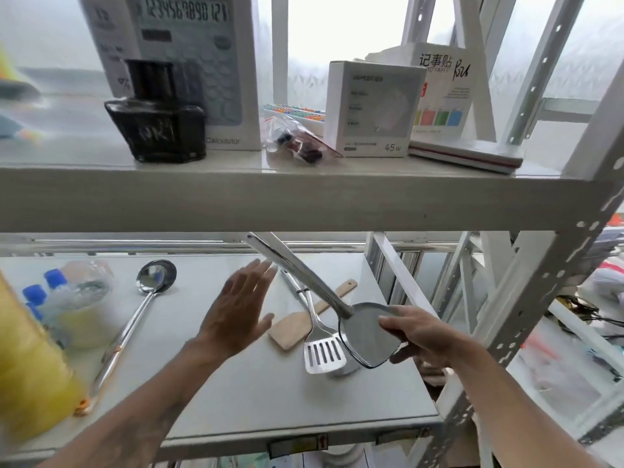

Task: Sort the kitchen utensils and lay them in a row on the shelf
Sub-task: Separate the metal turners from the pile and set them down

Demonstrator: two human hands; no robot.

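My right hand grips the blade of a steel turner and holds it above the lower shelf, its handle slanting up to the left toward the upper shelf's underside. My left hand hovers open, fingers spread, over the shelf's middle. Lying on the shelf beneath the held turner are a slotted steel spatula and a wooden spatula, crossing each other. A steel ladle lies to the left, bowl at the far end, handle toward me.
A clear container with blue-capped bottles and a yellow blurred object stand at the shelf's left. The upper shelf carries an ink bottle, boxes and a small bag. White perforated shelf posts rise on the right.
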